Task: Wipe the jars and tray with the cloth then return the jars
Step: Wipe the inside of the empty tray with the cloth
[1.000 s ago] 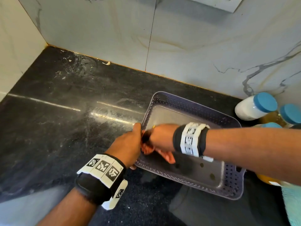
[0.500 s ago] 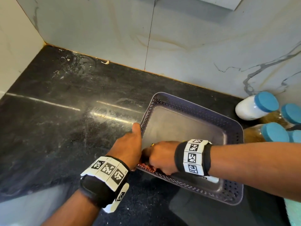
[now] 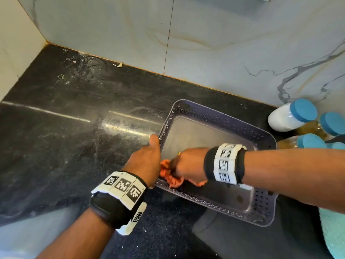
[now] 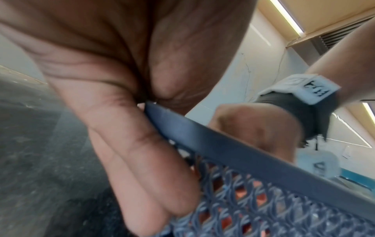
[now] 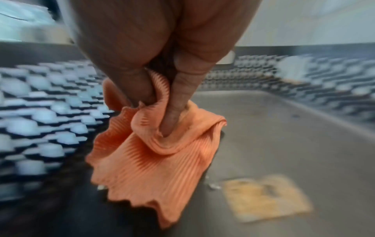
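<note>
A dark blue perforated tray [image 3: 220, 116] lies on the black counter, empty of jars. My left hand [image 3: 147, 161] grips its near-left rim [image 4: 213, 136], thumb on top and fingers [image 4: 146, 160] against the outer lattice wall. Inside the tray, at its near-left corner, my right hand [image 3: 186, 165] pinches a bunched orange cloth [image 3: 172, 177], seen close as the ribbed orange cloth [image 5: 154, 154] pressed to the grey tray floor [image 5: 294, 136]. Several jars with blue lids [image 3: 291, 114] stand to the right of the tray by the wall.
A yellowish square patch [image 5: 263, 197] marks the tray floor near the cloth. The marble wall [image 3: 205, 43] runs behind the counter, with another wall at the left. A light teal item [image 3: 334, 232] lies at the near right edge. Black counter [image 3: 74, 137] stretches left of the tray.
My right hand has slid the cloth along the tray's left side toward the near-left corner, and more orange cloth shows now. The left hand keeps its grip on the rim.
</note>
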A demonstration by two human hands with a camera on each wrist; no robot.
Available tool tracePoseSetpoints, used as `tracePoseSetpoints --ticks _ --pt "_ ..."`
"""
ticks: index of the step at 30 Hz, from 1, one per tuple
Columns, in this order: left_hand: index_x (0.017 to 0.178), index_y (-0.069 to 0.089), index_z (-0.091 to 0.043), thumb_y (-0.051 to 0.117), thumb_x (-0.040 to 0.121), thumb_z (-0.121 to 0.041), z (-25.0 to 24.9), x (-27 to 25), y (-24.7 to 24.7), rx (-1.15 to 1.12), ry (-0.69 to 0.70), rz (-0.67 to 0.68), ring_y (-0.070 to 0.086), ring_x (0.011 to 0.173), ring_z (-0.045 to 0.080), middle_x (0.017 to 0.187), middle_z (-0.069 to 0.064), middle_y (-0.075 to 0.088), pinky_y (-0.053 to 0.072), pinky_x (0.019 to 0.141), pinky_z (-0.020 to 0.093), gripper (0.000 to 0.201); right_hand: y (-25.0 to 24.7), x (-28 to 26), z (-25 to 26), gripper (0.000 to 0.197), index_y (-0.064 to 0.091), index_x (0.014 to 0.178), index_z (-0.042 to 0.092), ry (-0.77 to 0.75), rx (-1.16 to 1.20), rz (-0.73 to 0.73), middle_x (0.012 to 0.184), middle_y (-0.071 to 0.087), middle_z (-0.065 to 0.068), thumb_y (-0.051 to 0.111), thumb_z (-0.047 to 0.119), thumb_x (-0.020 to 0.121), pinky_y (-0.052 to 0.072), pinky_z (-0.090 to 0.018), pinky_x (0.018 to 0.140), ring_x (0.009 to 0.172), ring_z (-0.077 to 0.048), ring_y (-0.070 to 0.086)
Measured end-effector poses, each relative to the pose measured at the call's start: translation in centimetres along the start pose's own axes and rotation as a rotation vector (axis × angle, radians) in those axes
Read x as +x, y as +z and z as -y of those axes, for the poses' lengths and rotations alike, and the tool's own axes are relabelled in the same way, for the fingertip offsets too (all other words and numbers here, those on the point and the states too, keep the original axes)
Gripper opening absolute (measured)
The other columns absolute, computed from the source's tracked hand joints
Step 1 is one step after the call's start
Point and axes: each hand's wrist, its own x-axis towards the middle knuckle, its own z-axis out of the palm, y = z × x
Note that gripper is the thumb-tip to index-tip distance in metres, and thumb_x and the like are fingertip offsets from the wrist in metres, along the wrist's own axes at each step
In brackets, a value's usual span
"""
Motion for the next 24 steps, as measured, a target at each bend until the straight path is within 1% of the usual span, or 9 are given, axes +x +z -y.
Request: tracePoseSetpoints --ticks 2,5,6,9,11,16,19,21,24 --pt "0.104 0.023 -0.021 0.051 0.098 -0.004 -0.2 -0.1 0.0 0.029 0.001 -0.027 0.064 0.073 0.033 0.094 0.013 0.059 0.060 0.071 0.044 0.034 1.3 0.1 1.7 0.014 0.069 0.094 0.013 -0.039 -0.151 -0.012 0.093 0.066 -0.002 0.070 0.016 0.081 0.060 -0.033 0.064 0.068 -0.020 0.064" --pt "0.105 0.024 -0.020 0.052 0.097 -0.001 0.0 -0.3 0.1 0.057 0.014 -0.027 0.067 0.082 0.038 0.101 0.015 0.060 0.058 0.075 0.047 0.034 0.1 -1.0 0.1 0.017 0.069 0.097 0.012 0.019 -0.237 -0.023 0.099 0.066 -0.003 0.065 0.014 0.080 0.058 -0.035 0.068 0.080 -0.026 0.066" --pt "0.104 0.024 -0.021 0.055 0.095 -0.001 0.1 -0.3 0.0 0.062 0.022 -0.013 0.067 0.081 0.037 0.100 0.015 0.060 0.059 0.075 0.048 0.037 -1.2 -1.6 -1.6 0.016 0.068 0.096 0.011 0.115 -0.240 -0.012 0.098 0.067 -0.004 0.064 0.013 0.081 0.056 -0.033 0.069 0.083 -0.027 0.066" --pt "0.100 0.024 -0.022 0.071 0.086 0.001 0.3 -0.3 -0.3 0.054 0.042 0.039 0.067 0.077 0.035 0.095 0.012 0.059 0.062 0.070 0.049 0.055 -4.3 -3.4 -7.5 0.009 0.064 0.088 0.009 0.419 -0.276 -0.099 0.085 0.064 -0.006 0.059 0.014 0.083 0.048 -0.030 0.064 0.083 -0.033 0.066" --pt "0.101 0.023 -0.022 0.073 0.084 0.001 0.2 -0.5 -0.3 0.063 0.035 0.038 0.068 0.077 0.036 0.095 0.013 0.059 0.062 0.069 0.049 0.058 -4.5 -3.4 -9.5 0.018 0.068 0.097 0.010 0.446 -0.305 -0.122 0.087 0.065 -0.008 0.058 0.015 0.083 0.049 -0.032 0.062 0.083 -0.034 0.065" --pt "0.101 0.024 -0.022 0.065 0.088 0.004 0.0 -0.5 0.2 0.003 0.009 -0.002 0.067 0.077 0.039 0.096 0.016 0.058 0.061 0.068 0.051 0.051 -1.7 -2.1 -6.3 0.020 0.068 0.096 0.011 0.355 -0.205 -0.150 0.097 0.063 -0.010 0.059 0.014 0.079 0.038 -0.032 0.060 0.088 -0.035 0.062" --pt "0.104 0.027 -0.017 0.046 0.095 0.002 -0.4 -0.4 0.2 0.004 0.020 -0.049 0.066 0.082 0.040 0.101 0.018 0.059 0.058 0.071 0.047 0.029 -0.4 -0.7 -2.9 0.025 0.068 0.105 0.015 0.091 -0.250 -0.171 0.106 0.064 -0.007 0.058 0.017 0.082 0.048 -0.034 0.064 0.092 -0.033 0.063" --pt "0.104 0.027 -0.014 0.041 0.096 0.002 -0.8 -0.4 0.1 0.043 0.022 -0.053 0.065 0.084 0.040 0.103 0.019 0.060 0.051 0.070 0.045 0.023 -1.0 0.7 -1.4 0.035 0.067 0.116 0.019 -0.076 -0.254 -0.192 0.110 0.065 -0.005 0.059 0.015 0.082 0.054 -0.037 0.067 0.092 -0.032 0.064" --pt "0.101 0.026 -0.014 0.042 0.095 0.000 -1.1 -0.6 -0.1 0.095 0.011 -0.055 0.064 0.087 0.043 0.101 0.020 0.061 0.046 0.070 0.046 0.022 -3.2 1.4 -0.7 0.039 0.065 0.117 0.028 -0.128 -0.340 -0.200 0.103 0.065 -0.001 0.059 0.015 0.081 0.056 -0.036 0.065 0.089 -0.030 0.064"
